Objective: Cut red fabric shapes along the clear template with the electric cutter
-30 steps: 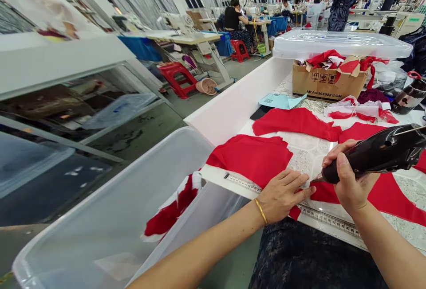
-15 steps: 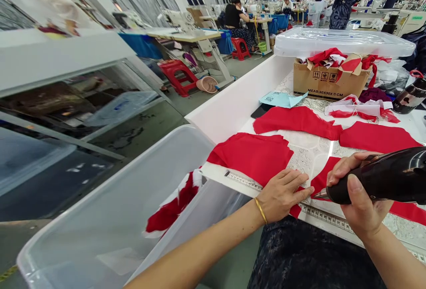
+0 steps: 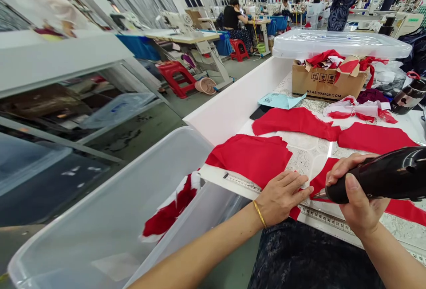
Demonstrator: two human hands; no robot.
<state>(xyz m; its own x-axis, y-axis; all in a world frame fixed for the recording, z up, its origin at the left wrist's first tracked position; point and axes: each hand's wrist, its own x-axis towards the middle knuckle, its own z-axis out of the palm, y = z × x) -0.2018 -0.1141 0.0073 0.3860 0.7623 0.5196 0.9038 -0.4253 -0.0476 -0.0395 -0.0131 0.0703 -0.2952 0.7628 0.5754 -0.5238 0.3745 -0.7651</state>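
Fabric pieces lie roughly between a plastic bin and cardboard box.

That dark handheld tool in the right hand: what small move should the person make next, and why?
Probably guide the tool's metal tip slowly along the red fabric. The right hand has the dark handheld tool poised at the cloth, and the left hand is flat, steadying the cloth beside the tape measure.

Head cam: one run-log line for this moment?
left hand: flat on red fabric, by tape measure | right hand: grips black handheld tool, tip on fabric
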